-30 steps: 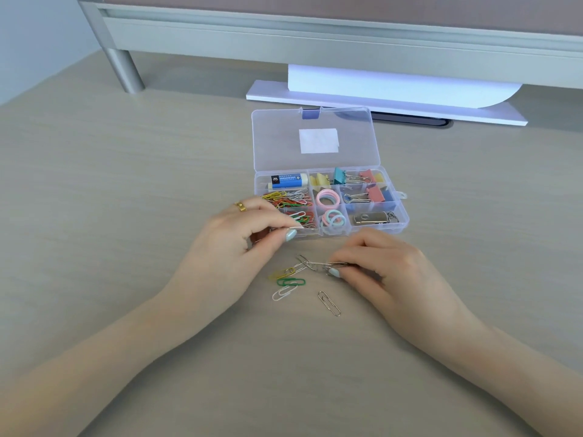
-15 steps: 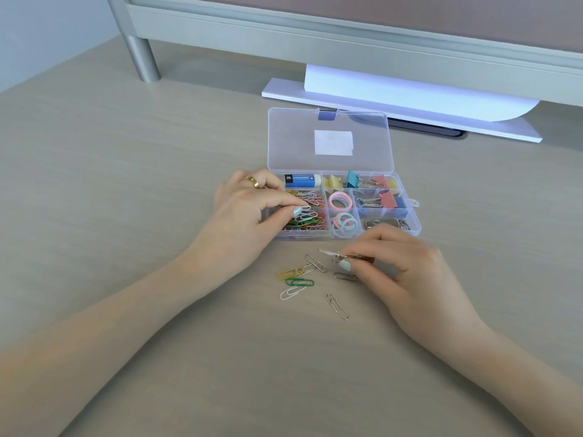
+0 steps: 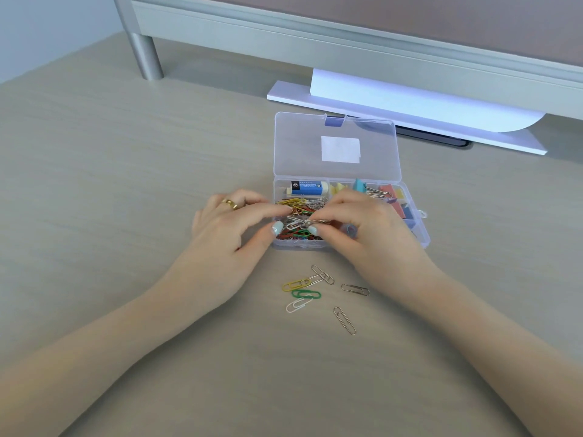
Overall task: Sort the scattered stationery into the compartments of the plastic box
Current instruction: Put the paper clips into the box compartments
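The clear plastic box (image 3: 299, 245) lies open on the desk, its lid (image 3: 337, 146) flat behind it. Its left front compartment holds a heap of coloured paper clips (image 3: 296, 207). My right hand (image 3: 366, 234) pinches a silver paper clip (image 3: 319, 221) just above that heap. My left hand (image 3: 232, 227) sits at the box's left end, thumb by the front wall and index finger over the heap, with nothing seen between them. Several loose clips lie in front of the box: yellow (image 3: 295, 284), green (image 3: 306, 294), white (image 3: 298, 305) and silver (image 3: 344, 320).
The box also holds a blue-sleeved eraser (image 3: 307, 188) and coloured binder clips (image 3: 383, 192). Behind it lie a white flat base with a curled sheet (image 3: 410, 111) and a dark phone edge (image 3: 441, 140). A metal leg (image 3: 146, 56) stands at the back left.
My right hand has lifted a silver clip off the desk and carried it over the paper clip compartment. My left hand stayed at the box's left end.
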`<state>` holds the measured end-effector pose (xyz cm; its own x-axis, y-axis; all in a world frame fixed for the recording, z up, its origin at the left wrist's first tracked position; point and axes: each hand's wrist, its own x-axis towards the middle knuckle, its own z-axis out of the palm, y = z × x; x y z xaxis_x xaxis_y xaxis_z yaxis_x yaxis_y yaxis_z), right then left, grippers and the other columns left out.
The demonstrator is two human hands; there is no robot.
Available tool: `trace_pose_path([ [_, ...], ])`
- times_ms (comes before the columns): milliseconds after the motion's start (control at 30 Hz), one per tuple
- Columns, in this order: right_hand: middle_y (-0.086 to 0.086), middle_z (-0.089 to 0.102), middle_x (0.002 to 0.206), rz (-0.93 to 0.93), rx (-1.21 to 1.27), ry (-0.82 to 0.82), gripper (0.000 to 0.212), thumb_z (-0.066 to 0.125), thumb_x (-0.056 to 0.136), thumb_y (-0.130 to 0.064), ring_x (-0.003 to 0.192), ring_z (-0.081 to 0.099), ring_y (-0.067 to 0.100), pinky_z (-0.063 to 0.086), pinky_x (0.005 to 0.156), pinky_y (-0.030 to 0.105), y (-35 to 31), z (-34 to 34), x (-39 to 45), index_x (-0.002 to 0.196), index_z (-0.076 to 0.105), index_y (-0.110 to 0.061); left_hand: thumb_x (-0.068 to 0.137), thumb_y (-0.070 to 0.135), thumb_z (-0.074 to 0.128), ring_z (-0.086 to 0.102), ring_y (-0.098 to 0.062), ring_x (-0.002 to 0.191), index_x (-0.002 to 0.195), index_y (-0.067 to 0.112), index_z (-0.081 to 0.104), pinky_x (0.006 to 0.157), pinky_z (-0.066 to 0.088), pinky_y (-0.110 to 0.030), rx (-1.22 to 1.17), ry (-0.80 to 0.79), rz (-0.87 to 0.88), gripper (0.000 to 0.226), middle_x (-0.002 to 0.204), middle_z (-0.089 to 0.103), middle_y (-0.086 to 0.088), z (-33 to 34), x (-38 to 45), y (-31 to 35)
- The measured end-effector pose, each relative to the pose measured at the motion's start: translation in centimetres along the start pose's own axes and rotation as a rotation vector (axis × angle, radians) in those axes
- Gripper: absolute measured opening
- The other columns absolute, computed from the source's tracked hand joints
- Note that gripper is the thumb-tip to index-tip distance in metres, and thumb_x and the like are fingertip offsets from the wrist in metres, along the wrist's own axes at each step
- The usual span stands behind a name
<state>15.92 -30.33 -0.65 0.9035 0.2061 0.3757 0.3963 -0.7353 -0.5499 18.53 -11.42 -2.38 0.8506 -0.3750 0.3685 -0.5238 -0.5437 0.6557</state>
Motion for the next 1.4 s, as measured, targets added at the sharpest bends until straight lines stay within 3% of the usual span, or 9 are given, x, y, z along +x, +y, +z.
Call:
trace_pose_path([
  [67,-0.007,0.058,0.078,0.002,-0.038,0.022,0.017,0.057,0.081,-0.021,0.075,0.05,0.007,0.044,0.072,0.033,0.4,0.1,-0.2,0.086,0.073,-0.017,0.081,0.047,0.034,0.034,-0.005,0.099,0.107,0.039,0.061,0.086,0.029,-0.033,0.046,0.015,-0.001,0.038,0.103,0.049,0.024,-0.1,-0.5,-0.1],
  [133,-0.01,0.056,0.08,0.0,-0.045,0.054,0.019,0.057,0.082,-0.027,0.08,0.052,0.013,0.044,0.075,0.04,0.5,0.2,-0.3,0.088,0.073,-0.02,0.081,0.047,0.034,0.033,-0.005,0.102,0.108,0.039,0.06,0.086,0.026,-0.025,0.074,0.007,0.015,0.039,0.105,0.046,0.029,-0.1,-0.6,-0.1],
  [367,-0.013,0.053,0.086,0.028,-0.005,0.097,0.025,0.052,0.084,-0.032,0.085,0.049,0.011,0.037,0.081,0.025,0.5,-0.4,0.1,0.098,0.071,-0.025,0.081,0.047,0.037,0.031,0.0,0.105,0.106,0.044,0.058,0.091,0.022,-0.02,0.051,-0.002,0.039,0.033,0.108,0.045,0.031,0.1,-0.5,-0.1],
  [533,-0.017,0.049,0.089,0.111,-0.012,0.053,0.021,0.055,0.086,-0.029,0.095,0.045,0.014,0.036,0.086,0.03,0.7,-0.8,1.8,0.099,0.07,-0.026,0.085,0.043,0.04,0.034,-0.01,0.108,0.111,0.034,0.061,0.082,0.018,-0.021,0.208,-0.015,0.156,0.035,0.119,0.051,0.016,0.3,-0.7,0.2],
  [733,-0.014,0.048,0.102,0.137,-0.064,-0.078,0.021,0.056,0.088,-0.03,0.102,0.037,0.013,0.038,0.092,0.044,0.9,-0.2,3.1,0.106,0.066,-0.035,0.085,0.043,0.04,0.034,-0.008,0.109,0.104,0.037,0.063,0.092,0.013,-0.015,0.145,-0.022,0.127,0.03,0.117,0.051,0.017,0.2,-0.6,0.0],
  [800,-0.015,0.047,0.103,0.133,-0.066,-0.085,0.023,0.057,0.087,-0.029,0.102,0.037,0.014,0.04,0.09,0.045,0.9,-0.2,3.0,0.107,0.065,-0.035,0.085,0.041,0.042,0.036,-0.01,0.108,0.104,0.036,0.064,0.09,0.018,-0.02,0.15,-0.014,0.134,0.029,0.117,0.053,0.014,0.2,-0.5,0.2],
  [1000,-0.014,0.05,0.101,0.126,-0.055,-0.006,0.02,0.055,0.086,-0.027,0.105,0.041,0.017,0.035,0.094,0.043,1.0,-0.8,2.2,0.1,0.069,-0.031,0.086,0.033,0.045,0.042,-0.016,0.103,0.096,0.03,0.068,0.083,0.027,-0.035,0.223,-0.064,0.271,0.026,0.109,0.061,0.01,0.3,-0.7,0.5],
  [1300,-0.012,0.052,0.098,0.033,-0.12,0.035,0.031,0.043,0.084,-0.038,0.09,0.047,0.016,0.04,0.085,0.047,1.3,-0.5,0.8,0.096,0.071,-0.029,0.087,0.033,0.045,0.045,-0.008,0.098,0.086,0.023,0.07,0.086,0.024,-0.032,0.154,-0.007,0.248,0.028,0.096,0.059,0.021,0.0,-0.3,0.4],
  [1400,-0.009,0.054,0.098,0.002,-0.088,0.089,0.026,0.047,0.085,-0.028,0.092,0.052,0.019,0.037,0.087,0.034,0.7,-0.7,-0.5,0.096,0.071,-0.023,0.086,0.033,0.046,0.048,-0.006,0.096,0.088,0.023,0.071,0.086,0.025,-0.032,0.146,0.005,0.249,0.027,0.095,0.058,0.024,-0.1,-0.2,0.2],
])
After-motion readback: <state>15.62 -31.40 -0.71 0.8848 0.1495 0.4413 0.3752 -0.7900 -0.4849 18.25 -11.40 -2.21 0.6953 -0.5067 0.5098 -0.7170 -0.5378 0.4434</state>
